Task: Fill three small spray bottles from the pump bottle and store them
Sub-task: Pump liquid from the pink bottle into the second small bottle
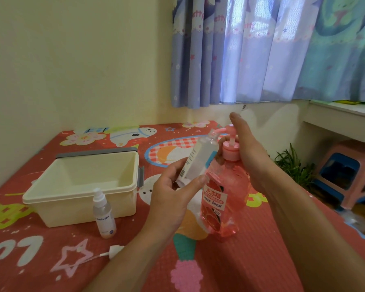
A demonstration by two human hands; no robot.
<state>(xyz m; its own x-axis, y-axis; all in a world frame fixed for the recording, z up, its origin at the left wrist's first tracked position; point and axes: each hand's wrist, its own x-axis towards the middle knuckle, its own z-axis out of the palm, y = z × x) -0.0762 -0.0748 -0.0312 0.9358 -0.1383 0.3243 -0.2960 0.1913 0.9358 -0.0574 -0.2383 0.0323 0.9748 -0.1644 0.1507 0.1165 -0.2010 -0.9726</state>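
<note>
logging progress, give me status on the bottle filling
Left hand grips uncapped spray bottle, mouth at pump bottle spout. Right hand flat on its pump head. Second bottle capped, standing by bin. No obstruction seen.

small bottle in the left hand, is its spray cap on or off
Off. The small bottle in the left hand shows a bare threaded neck; a spray head lies on the mat.

The pump bottle (226,186) is gleaming as glossy pink plastic; the spray bottle (204,154) is showing clear plastic; the box (72,209) is looking matt.
</note>
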